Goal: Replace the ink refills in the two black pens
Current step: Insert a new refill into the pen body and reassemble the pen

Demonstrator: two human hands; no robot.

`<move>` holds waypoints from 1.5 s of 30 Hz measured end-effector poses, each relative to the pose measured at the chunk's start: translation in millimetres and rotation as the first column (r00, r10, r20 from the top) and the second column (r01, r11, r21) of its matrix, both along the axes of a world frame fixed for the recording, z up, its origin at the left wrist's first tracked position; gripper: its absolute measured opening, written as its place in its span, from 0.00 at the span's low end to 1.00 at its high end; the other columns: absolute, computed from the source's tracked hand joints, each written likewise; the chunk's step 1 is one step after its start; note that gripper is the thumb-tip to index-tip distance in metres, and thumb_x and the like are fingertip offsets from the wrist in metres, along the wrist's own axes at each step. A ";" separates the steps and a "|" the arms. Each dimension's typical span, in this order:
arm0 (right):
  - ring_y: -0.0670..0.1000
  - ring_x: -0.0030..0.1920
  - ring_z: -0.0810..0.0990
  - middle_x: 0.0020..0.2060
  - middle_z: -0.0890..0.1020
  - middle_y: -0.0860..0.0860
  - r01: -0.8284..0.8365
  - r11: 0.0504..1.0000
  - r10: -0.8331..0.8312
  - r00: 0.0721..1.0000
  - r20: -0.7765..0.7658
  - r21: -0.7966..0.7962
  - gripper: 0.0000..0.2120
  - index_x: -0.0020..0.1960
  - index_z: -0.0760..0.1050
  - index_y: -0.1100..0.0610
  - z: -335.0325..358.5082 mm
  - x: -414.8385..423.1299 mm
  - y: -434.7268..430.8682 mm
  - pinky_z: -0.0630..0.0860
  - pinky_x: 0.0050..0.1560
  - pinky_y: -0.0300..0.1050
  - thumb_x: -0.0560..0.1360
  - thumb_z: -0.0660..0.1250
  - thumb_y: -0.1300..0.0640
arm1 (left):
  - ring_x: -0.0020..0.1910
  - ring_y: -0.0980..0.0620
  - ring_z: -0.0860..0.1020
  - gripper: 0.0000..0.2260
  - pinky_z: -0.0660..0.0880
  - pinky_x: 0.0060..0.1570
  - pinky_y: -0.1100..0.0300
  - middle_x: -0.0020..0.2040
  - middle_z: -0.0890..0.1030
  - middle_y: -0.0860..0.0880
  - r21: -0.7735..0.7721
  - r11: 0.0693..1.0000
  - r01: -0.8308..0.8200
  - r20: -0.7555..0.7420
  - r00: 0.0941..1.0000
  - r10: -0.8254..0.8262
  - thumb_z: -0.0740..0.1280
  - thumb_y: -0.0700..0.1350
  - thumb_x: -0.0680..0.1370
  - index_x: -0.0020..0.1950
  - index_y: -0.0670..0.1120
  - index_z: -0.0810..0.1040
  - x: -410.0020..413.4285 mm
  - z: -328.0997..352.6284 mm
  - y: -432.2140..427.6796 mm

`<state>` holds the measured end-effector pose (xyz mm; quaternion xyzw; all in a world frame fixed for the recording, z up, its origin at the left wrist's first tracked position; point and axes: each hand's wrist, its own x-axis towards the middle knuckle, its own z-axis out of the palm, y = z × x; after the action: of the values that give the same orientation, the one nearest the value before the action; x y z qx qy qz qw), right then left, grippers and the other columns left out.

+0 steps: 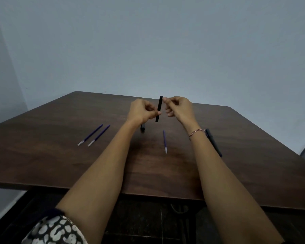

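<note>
Person seated at a dark brown wooden table [60, 164], both forearms stretched out over it.

Left hand [142, 110]: fingers curled, thumb and fingertips pinching the lower half of a slim black plastic pen barrel [159, 108]. The barrel is held clear of the tabletop, nearly upright, with its top leaning slightly right.

Right hand [179, 107]: thumb and forefinger closed on the barrel's top end, the other fingers loosely curled below. Whether a separate small part sits between those fingertips cannot be told.

On the table:
- Two thin purple ink refills with pale ends [90, 134] lie side by side, close to each other and parallel, at the left, well apart from the hands. Their pale ends point toward the near edge.
- A third purple ink refill [164, 141] lies alone in the middle, between the two forearms, pale end nearest.
- A short black piece [142, 128] rests just below the left hand, partly hidden by the wrist. Its kind cannot be told.
- A second black pen [214, 144] lies at the right, partly covered by the right forearm.

A red-and-white thread bracelet [196, 133] circles the right wrist. A black-and-white patterned sleeve [55, 229] shows at the near left.
</note>
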<state>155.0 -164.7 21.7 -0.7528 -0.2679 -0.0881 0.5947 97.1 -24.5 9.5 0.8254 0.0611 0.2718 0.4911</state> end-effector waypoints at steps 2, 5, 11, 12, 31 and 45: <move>0.47 0.29 0.78 0.30 0.81 0.54 0.123 0.945 -0.097 0.990 0.101 -0.302 0.18 0.43 0.82 0.63 4.3 2.1 -6.6 0.77 0.34 0.42 0.73 0.69 0.47 | 0.41 0.48 0.83 0.09 0.81 0.45 0.55 0.41 0.84 0.42 -0.003 1.000 -0.031 0.007 0.999 0.031 0.77 0.42 0.67 0.44 0.40 0.81 -1.2 -1.1 -0.3; 0.49 0.29 0.77 0.30 0.81 0.53 0.171 0.700 -0.129 0.985 0.113 -0.693 0.20 0.38 0.82 0.60 7.8 0.4 -14.4 0.75 0.39 0.44 0.70 0.71 0.42 | 0.42 0.48 0.83 0.10 0.81 0.47 0.52 0.41 0.83 0.41 -0.015 0.997 -0.078 0.024 0.997 0.079 0.77 0.42 0.67 0.43 0.40 0.81 -2.6 -1.9 -0.8; 0.52 0.36 0.76 0.34 0.80 0.53 -0.092 0.430 -0.140 0.976 -0.167 -0.898 0.21 0.42 0.80 0.61 9.1 -12.4 -5.7 0.75 0.43 0.44 0.65 0.75 0.42 | 0.43 0.49 0.83 0.12 0.80 0.49 0.52 0.42 0.84 0.42 0.000 0.994 -0.112 0.024 0.993 0.112 0.77 0.44 0.67 0.45 0.39 0.82 -2.0 -4.0 -0.2; 0.52 0.37 0.76 0.35 0.80 0.53 -0.094 0.415 -0.148 0.974 -0.169 -0.905 0.21 0.43 0.80 0.60 9.5 -12.7 -4.3 0.75 0.44 0.45 0.65 0.76 0.43 | 0.43 0.49 0.83 0.13 0.80 0.49 0.52 0.42 0.84 0.42 0.006 0.994 -0.113 0.021 0.993 0.113 0.77 0.44 0.67 0.46 0.39 0.82 -1.9 -4.1 -0.5; 0.48 0.29 0.76 0.27 0.78 0.50 0.027 0.477 -0.259 0.959 -0.111 -0.879 0.12 0.31 0.76 0.57 5.5 -16.6 -3.4 0.78 0.45 0.43 0.71 0.69 0.55 | 0.40 0.52 0.82 0.10 0.80 0.46 0.56 0.40 0.84 0.45 0.098 0.987 -0.127 0.037 0.992 0.124 0.77 0.46 0.66 0.43 0.42 0.82 0.4 -6.8 0.3; 0.60 0.38 0.77 0.34 0.81 0.62 0.408 0.841 -0.328 0.907 0.263 -0.356 0.11 0.35 0.74 0.67 9.5 -11.1 -6.6 0.73 0.37 0.48 0.71 0.65 0.59 | 0.37 0.51 0.82 0.09 0.80 0.42 0.57 0.36 0.81 0.48 0.098 0.993 -0.060 -0.018 0.998 0.062 0.78 0.44 0.66 0.41 0.44 0.81 1.6 -7.3 -1.7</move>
<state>143.8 -171.3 31.2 -0.8842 -0.1859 -0.2159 0.3700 98.7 -26.2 2.3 0.8487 0.0782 0.2809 0.4411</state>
